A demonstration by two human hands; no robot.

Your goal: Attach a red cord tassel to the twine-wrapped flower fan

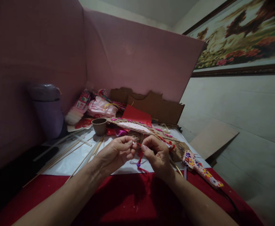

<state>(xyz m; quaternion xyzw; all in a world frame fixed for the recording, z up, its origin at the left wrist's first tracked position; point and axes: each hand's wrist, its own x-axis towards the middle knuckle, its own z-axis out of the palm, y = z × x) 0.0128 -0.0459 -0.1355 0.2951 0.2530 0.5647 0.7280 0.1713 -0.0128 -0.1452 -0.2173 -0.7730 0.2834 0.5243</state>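
My left hand (pixel 120 150) is closed, pinching a small shiny bead (pixel 134 142) between thumb and forefinger; its exact kind is too small to tell. Close beside it, my right hand (pixel 157 153) pinches a red cord (pixel 141 154), whose end points toward the bead. Whether the cord passes through the bead cannot be made out. A purple bead (pixel 138 164) sits lower on the cord, which hangs between the hands above the red cloth (pixel 118 201). Just behind the hands lies a long woven piece with a white strip and pink dots (pixel 137 127).
A brown cup (pixel 99 126) stands behind my left hand, with thin sticks (pixel 64 153) to its left. Farther left is a purple tumbler (pixel 48 116). A flower-patterned strip (pixel 203 171) lies right of my right hand. Torn cardboard (pixel 156 105) leans against the pink panel (pixel 137 56).
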